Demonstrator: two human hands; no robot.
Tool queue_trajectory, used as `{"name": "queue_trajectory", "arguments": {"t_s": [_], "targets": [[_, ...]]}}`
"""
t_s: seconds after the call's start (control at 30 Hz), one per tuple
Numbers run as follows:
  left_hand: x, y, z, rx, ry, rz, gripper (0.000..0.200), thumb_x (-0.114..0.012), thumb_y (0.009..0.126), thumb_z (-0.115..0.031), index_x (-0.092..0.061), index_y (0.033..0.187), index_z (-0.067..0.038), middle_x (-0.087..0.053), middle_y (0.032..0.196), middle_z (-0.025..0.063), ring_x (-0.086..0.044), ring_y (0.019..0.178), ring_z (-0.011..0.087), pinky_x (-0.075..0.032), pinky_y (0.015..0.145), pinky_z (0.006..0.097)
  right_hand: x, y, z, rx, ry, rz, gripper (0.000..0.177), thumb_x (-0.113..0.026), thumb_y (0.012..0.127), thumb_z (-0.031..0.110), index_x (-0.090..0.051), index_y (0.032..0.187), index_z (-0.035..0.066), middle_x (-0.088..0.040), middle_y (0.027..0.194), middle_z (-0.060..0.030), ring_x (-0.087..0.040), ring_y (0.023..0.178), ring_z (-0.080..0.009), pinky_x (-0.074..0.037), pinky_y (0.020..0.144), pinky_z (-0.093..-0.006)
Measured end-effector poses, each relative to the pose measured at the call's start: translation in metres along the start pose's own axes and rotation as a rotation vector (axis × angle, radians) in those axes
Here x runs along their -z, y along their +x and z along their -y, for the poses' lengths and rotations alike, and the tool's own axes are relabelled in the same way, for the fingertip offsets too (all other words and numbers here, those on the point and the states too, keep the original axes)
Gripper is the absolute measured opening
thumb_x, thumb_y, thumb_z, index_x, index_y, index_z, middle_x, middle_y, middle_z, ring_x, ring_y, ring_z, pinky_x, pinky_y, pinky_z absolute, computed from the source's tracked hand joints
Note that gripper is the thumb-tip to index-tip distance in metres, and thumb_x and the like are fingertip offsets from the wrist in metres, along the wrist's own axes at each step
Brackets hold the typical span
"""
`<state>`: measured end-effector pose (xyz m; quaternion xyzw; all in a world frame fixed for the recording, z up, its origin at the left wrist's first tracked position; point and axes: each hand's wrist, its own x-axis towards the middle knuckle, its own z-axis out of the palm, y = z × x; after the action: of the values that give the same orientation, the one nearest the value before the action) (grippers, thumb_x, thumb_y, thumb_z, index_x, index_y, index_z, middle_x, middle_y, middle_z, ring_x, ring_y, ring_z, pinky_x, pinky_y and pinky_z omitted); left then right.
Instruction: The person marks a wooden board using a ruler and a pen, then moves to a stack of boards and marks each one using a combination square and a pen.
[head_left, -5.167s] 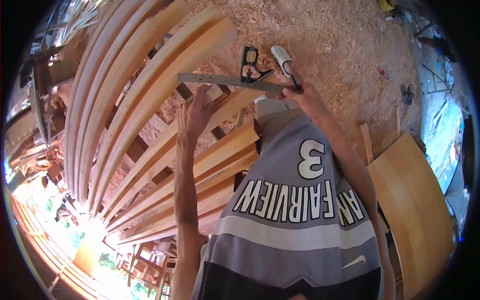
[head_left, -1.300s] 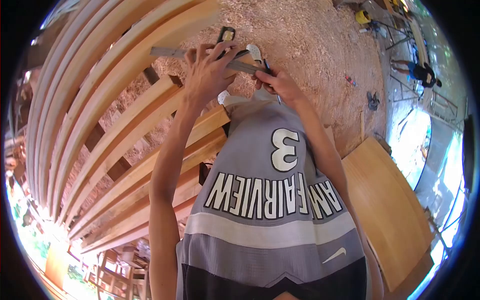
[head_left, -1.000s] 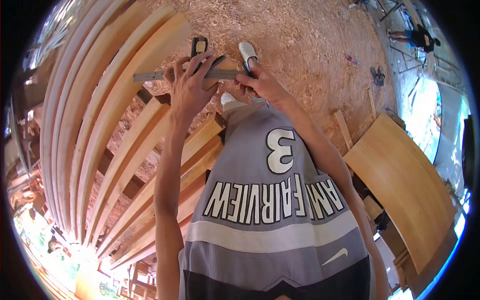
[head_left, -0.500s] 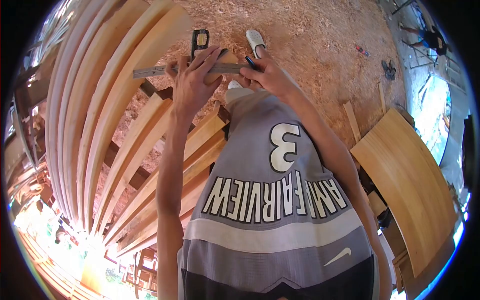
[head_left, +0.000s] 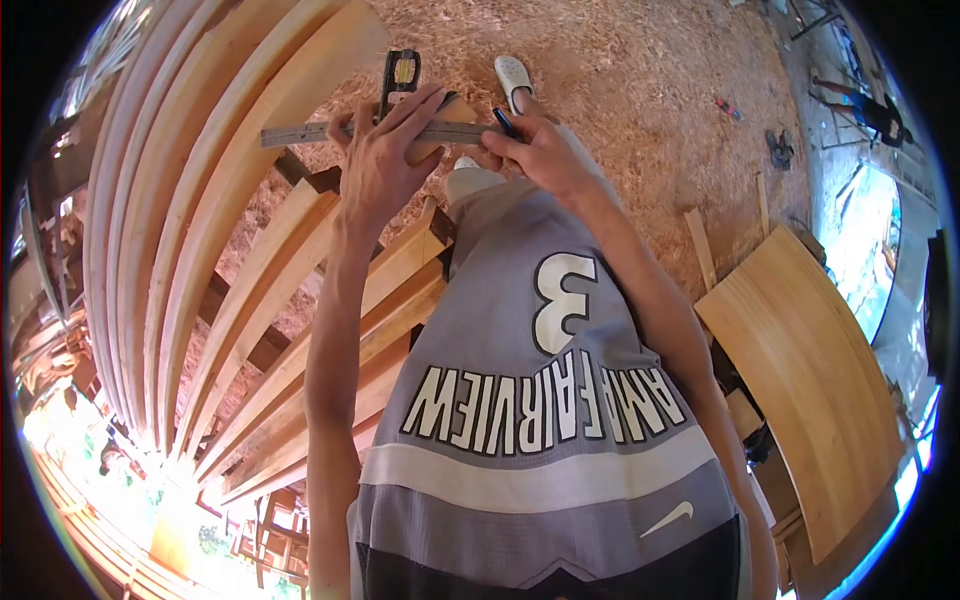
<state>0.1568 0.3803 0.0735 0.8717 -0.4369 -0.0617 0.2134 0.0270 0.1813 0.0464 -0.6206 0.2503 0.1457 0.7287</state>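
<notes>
My left hand (head_left: 388,165) presses the steel blade of a combination square (head_left: 295,135) against a piece of wood (head_left: 455,110). The square's black head, with a yellowish window in it, sticks out beyond my fingers. Much of the wood is hidden under the hand. In my right hand (head_left: 540,155) is a dark pen (head_left: 504,122), pinched by the thumb and fingers at the right end of the blade. The pen's tip cannot be made out.
Long curved timbers (head_left: 235,120) stand in a row on the left, with straight beams (head_left: 400,265) beside them. A wide wooden panel (head_left: 810,390) lies at right. Shavings cover the ground (head_left: 640,90). Another person (head_left: 875,115) is far off at upper right. Sandals (head_left: 778,145) lie on the ground.
The view has shifted slightly. Both hands keep their hold on the square and the pen, with hardly any movement between them.
</notes>
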Motion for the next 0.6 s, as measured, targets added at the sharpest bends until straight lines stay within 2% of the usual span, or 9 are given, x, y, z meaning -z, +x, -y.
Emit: {"name": "queue_trajectory", "arguments": {"t_s": [0.23, 0.47, 0.53, 0.57, 0.6], "targets": [[0.000, 0.001, 0.000, 0.008, 0.005, 0.003, 0.076, -0.089, 0.073, -0.023, -0.063, 0.144, -0.032, -0.061, 0.147, -0.0165, -0.056, 0.110, 0.0240, -0.027, 0.108, 0.0480, -0.001, -0.002, 0.003, -0.001, 0.083, 0.002, 0.028, -0.067, 0.103, 0.027, -0.074, 0.089, 0.004, -0.068, 0.076, 0.0009, -0.059, 0.076, -0.0078, -0.045, 0.074, -0.0276], [-0.001, 0.000, 0.001, 0.013, -0.002, 0.009, 0.078, -0.090, 0.072, -0.023, -0.063, 0.144, -0.032, -0.061, 0.147, -0.0169, -0.056, 0.109, 0.0238, -0.027, 0.107, 0.0476, -0.001, -0.001, 0.001, -0.009, 0.113, 0.032, 0.026, -0.067, 0.103, 0.025, -0.074, 0.089, 0.004, -0.067, 0.076, 0.0012, -0.058, 0.076, -0.0080, -0.045, 0.075, -0.0277], [0.002, 0.000, -0.001, 0.013, -0.003, 0.013, 0.079, -0.090, 0.071, -0.022, -0.063, 0.145, -0.032, -0.061, 0.146, -0.0170, -0.056, 0.110, 0.0237, -0.027, 0.107, 0.0471, -0.001, 0.000, -0.003, 0.009, 0.088, 0.023, 0.022, -0.069, 0.103, 0.026, -0.074, 0.099, 0.005, -0.064, 0.074, 0.0033, -0.040, 0.059, -0.0009, -0.030, 0.055, -0.0206], [0.003, 0.001, -0.002, 0.017, -0.004, 0.015, 0.079, -0.090, 0.071, -0.022, -0.063, 0.145, -0.032, -0.061, 0.146, -0.0170, -0.056, 0.110, 0.0237, -0.027, 0.107, 0.0471, -0.001, 0.000, 0.000, 0.005, 0.088, 0.025, 0.022, -0.069, 0.103, 0.026, -0.074, 0.099, 0.005, -0.064, 0.074, 0.0033, -0.040, 0.059, -0.0009, -0.030, 0.055, -0.0206], [0.003, 0.001, -0.001, 0.018, -0.014, 0.018, 0.080, -0.090, 0.071, -0.021, -0.062, 0.145, -0.033, -0.061, 0.146, -0.0168, -0.056, 0.110, 0.0237, -0.026, 0.107, 0.0469, -0.001, -0.002, 0.003, 0.001, 0.096, 0.023, 0.023, -0.068, 0.102, 0.025, -0.074, 0.094, 0.005, -0.065, 0.075, 0.0029, -0.049, 0.068, -0.0042, -0.037, 0.065, -0.0240]]}}
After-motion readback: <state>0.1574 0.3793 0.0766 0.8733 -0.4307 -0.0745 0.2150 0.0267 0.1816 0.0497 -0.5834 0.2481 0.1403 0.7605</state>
